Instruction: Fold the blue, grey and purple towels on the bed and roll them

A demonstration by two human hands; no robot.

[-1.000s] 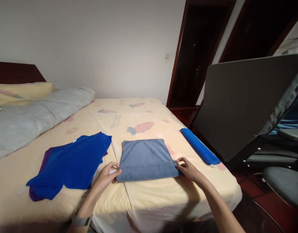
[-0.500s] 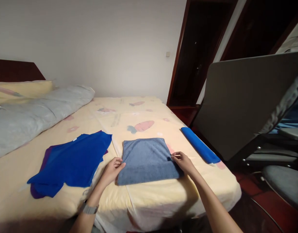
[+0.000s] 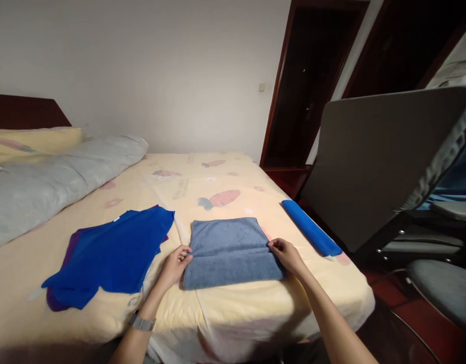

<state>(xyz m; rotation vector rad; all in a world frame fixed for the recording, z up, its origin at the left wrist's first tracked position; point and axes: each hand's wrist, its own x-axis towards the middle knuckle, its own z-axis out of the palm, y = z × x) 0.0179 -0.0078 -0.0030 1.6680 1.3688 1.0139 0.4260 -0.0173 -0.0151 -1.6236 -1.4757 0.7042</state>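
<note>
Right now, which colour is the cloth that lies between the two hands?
The cloth is plain greyish blue, as the head view shows.

Over on the bed [image 3: 179, 174], the left hand [image 3: 176, 263] and right hand [image 3: 289, 254] pinch opposite edges of a grey-blue cloth [image 3: 230, 260].

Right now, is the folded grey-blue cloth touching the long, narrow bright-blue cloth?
Apart: the head view shows yellow bedsheet between the folded grey-blue cloth and the long, narrow bright-blue cloth.
</note>
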